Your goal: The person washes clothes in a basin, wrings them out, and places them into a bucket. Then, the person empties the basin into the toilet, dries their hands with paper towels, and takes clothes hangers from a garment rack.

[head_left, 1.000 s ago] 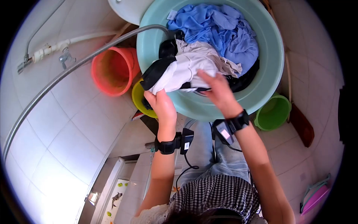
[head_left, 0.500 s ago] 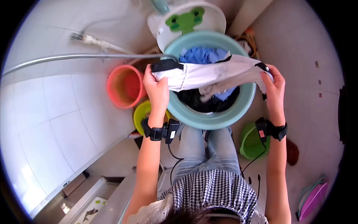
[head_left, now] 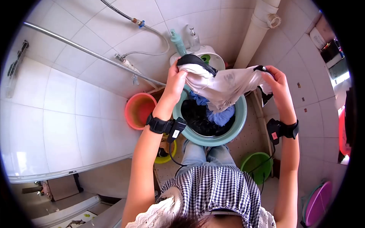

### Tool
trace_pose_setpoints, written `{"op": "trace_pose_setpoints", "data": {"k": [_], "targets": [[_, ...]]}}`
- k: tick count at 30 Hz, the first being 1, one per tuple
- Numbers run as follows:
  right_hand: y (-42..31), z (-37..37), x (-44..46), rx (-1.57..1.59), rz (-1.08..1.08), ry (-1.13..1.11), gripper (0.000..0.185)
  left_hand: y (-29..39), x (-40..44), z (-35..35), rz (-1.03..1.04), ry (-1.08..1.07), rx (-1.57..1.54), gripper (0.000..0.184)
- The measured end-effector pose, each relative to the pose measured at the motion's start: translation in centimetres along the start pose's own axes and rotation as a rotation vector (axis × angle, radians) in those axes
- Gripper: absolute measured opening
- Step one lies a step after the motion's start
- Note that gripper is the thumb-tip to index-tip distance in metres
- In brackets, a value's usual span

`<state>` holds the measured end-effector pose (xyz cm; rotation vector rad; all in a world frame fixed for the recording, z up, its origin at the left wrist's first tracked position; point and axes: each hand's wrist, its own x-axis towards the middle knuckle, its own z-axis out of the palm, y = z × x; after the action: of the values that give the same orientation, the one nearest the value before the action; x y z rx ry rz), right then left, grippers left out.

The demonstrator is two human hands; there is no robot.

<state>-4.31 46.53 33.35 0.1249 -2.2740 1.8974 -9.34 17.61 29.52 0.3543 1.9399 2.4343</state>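
A white garment with black trim [head_left: 224, 85] is stretched between my two hands above a light-blue basin. My left hand [head_left: 175, 84] grips it beside a black-edged end. On the other side, my right hand [head_left: 278, 85] pinches the cloth near a black strip with a small shiny snap or button. The garment's lower folds hang down over the basin [head_left: 238, 125]. Inside lie black cloth [head_left: 195, 117] and blue cloth [head_left: 220, 116], partly covered by the hanging garment. Both wrists wear black straps with small cabled boxes.
A red bucket [head_left: 140, 111] and a yellow tub [head_left: 166, 154] stand on the left; a green bucket [head_left: 256, 166] sits at the right. Behind the basin are a frog-patterned white lid [head_left: 215, 59], a pump bottle [head_left: 194, 40] and a pipe [head_left: 258, 32]. A metal rod [head_left: 87, 50] crosses the left side.
Both hands still hold the garment. It has gone from a taut, nearly level strip to a looser, more spread drape, its left end raised. The view has tilted up, showing more wall.
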Motion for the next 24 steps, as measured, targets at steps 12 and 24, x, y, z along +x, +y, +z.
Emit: {"op": "trace_pose_setpoints", "data": {"k": [12,24], "targets": [[9.9,7.2,-0.9,-0.162,0.02,-0.111,0.025,-19.4,-4.5,-6.2,-0.531,0.028,0.416,0.046],[16.4,5.8,-7.2,-0.102,0.161,-0.184,0.023,-26.8,-6.8,-7.2,-0.949,0.334,0.68,0.072]]}}
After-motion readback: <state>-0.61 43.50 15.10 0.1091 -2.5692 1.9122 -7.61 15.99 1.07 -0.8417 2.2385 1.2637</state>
